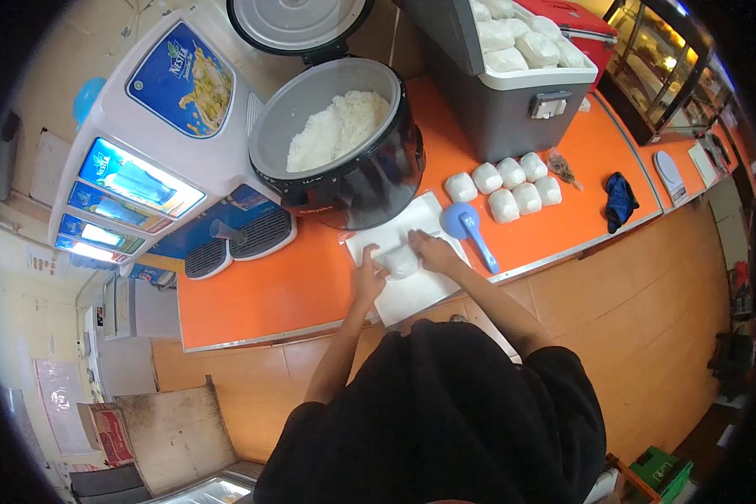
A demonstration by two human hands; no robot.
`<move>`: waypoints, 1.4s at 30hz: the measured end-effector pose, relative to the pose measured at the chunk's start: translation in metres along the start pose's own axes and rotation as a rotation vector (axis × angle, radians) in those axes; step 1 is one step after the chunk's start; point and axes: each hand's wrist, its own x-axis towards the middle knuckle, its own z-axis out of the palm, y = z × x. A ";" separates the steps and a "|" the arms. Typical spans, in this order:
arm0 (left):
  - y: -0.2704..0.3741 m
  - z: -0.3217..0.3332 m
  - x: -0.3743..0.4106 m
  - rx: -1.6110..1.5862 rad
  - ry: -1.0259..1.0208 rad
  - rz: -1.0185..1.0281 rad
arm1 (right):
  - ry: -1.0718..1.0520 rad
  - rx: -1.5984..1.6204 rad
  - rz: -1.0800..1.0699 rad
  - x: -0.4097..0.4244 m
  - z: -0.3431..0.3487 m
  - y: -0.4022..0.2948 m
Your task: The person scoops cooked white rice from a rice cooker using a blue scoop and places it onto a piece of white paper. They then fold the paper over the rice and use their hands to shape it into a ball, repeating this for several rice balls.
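Observation:
A white wrapped bundle lies on the stack of white paper sheets at the counter's front edge. The fingers of my left hand pinch around its left end. At its right end, my right hand grips the wrapping. Just right of the paper, partly over its edge, rests a blue plastic rice scoop. Behind the paper stands a large black rice cooker, lid raised, holding cooked white rice. Several finished-looking white bundles sit in rows to the right.
A grey cooler box full of white bundles stands at the back right of the orange counter. On the left is a drink dispenser. A dark blue cloth, a plastic bag and a kitchen scale lie farther right.

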 end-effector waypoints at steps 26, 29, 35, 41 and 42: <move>0.019 0.059 -0.068 0.375 0.286 0.253 | 0.371 -0.165 -0.125 -0.062 0.033 -0.010; 0.027 0.068 -0.060 -0.566 0.136 -0.200 | 0.315 -0.001 -0.026 -0.063 0.019 -0.024; 0.007 0.041 -0.045 -1.219 0.098 -0.594 | 0.472 0.137 -0.055 -0.067 0.019 -0.025; 0.074 0.016 -0.022 -0.733 -0.124 -0.500 | 0.542 -0.020 -0.255 -0.051 0.001 -0.033; 0.074 0.023 -0.018 -0.793 -0.152 -0.513 | 0.597 -0.098 -0.300 -0.048 0.001 -0.033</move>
